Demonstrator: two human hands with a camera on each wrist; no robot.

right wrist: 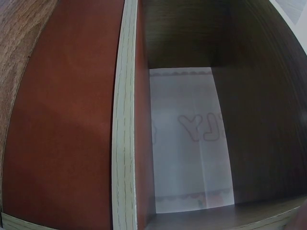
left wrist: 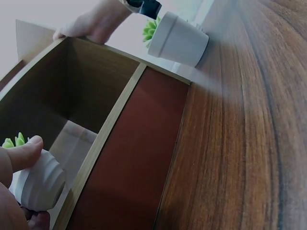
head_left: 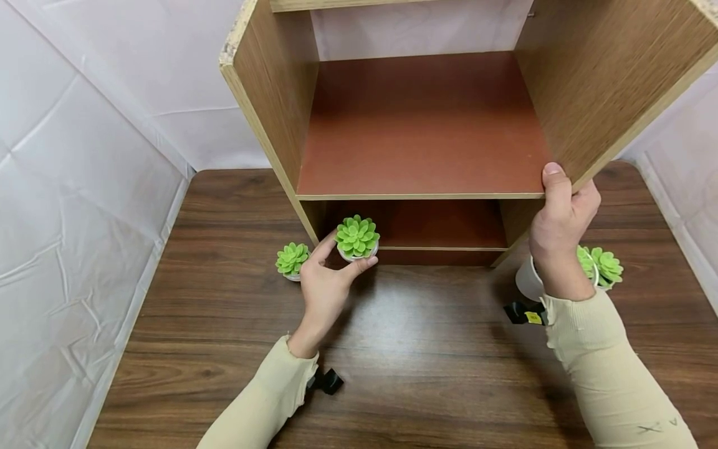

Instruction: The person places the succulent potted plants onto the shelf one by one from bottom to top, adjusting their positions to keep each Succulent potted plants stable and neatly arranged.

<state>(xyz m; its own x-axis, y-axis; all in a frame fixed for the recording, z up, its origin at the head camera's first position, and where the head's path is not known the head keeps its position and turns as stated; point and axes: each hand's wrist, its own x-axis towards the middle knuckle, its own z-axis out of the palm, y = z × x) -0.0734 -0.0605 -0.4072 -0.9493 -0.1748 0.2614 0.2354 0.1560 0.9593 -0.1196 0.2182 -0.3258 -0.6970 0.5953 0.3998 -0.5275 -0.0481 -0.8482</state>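
Observation:
My left hand [head_left: 325,287] holds a small green artificial succulent [head_left: 357,237] by its white ribbed pot [left wrist: 43,181], thumb on one side and fingers on the other. The plant is in front of the lower left opening of a wooden shelf unit [head_left: 421,125] with red-brown boards. My right hand [head_left: 558,224] grips the front edge of the unit's right side panel [head_left: 611,81], its thumb by the end of the middle board. The right wrist view shows only the lower compartment [right wrist: 192,139] and the red-brown base panel [right wrist: 62,120], not a clear hand.
Another potted succulent [head_left: 292,259] stands on the brown wood table [head_left: 196,349], left of my left hand. A white pot [head_left: 528,280] and more green succulents [head_left: 607,267] sit at the right, partly behind my right wrist. White sheeting [head_left: 84,187] encloses the table.

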